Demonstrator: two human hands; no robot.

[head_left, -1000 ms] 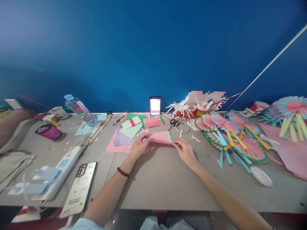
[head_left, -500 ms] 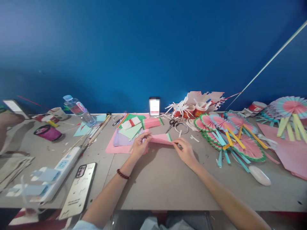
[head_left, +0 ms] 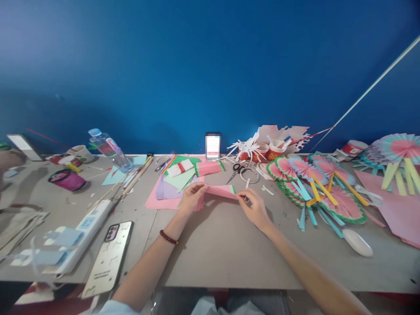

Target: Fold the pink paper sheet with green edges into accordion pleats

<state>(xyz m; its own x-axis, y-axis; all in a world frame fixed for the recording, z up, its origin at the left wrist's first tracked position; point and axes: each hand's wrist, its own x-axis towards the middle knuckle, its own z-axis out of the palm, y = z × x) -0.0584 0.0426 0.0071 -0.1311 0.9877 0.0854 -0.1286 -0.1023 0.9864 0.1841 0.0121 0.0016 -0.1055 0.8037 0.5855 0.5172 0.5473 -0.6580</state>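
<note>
Between my two hands is a strip of pink paper [head_left: 220,191] with a pale green and white edge at its right end, held just above the table. My left hand [head_left: 193,197] pinches its left end between thumb and fingers. At the right end, my right hand [head_left: 252,204] is closed on the lower corner. Behind the strip lies a pleated pink paper piece [head_left: 209,168] with green tips. Dark-handled scissors [head_left: 236,171] and a roll of tape [head_left: 250,175] rest behind my right hand.
Colored paper sheets [head_left: 163,192] lie behind my left hand. Several finished paper fans [head_left: 344,201] and a white computer mouse [head_left: 357,243] are at the right. On the left are a phone [head_left: 108,258], a power strip [head_left: 85,234] and a tilted water bottle [head_left: 111,151]. Another person's hand [head_left: 8,162] shows far left.
The pink strip stays between my hands, its upper edge slightly lower and narrower in view. The whole scene has shifted slightly as the camera moved. Both hands keep their grip.
</note>
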